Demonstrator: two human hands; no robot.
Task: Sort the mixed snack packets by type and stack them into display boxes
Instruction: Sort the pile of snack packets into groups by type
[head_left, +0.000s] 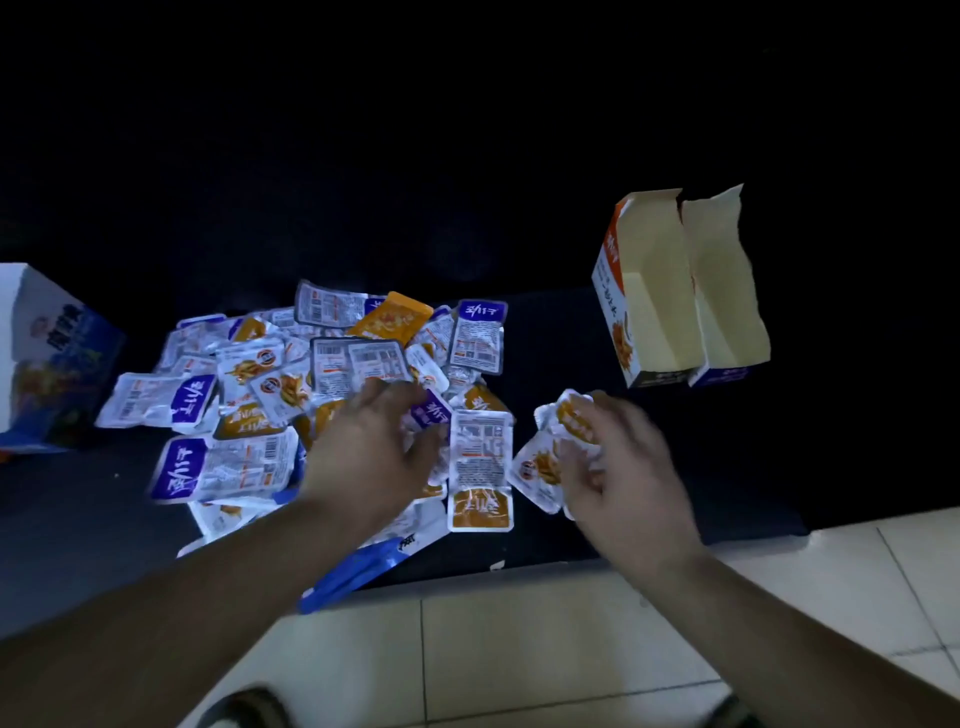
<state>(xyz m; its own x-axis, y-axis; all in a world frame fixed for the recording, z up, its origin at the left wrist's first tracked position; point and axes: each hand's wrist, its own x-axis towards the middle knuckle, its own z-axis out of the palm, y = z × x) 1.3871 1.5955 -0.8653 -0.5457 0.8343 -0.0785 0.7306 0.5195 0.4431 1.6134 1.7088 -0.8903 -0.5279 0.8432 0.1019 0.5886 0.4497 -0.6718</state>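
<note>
Centrally, left hand rests spread on the packet pile; right hand grips orange packets; open box at two o'clock.

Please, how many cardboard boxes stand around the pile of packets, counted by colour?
Orange-and-white open cardboard box: 1
Blue-and-white cardboard boxes: 2, one at the far left, one open beside the orange one
Total: 3
</note>
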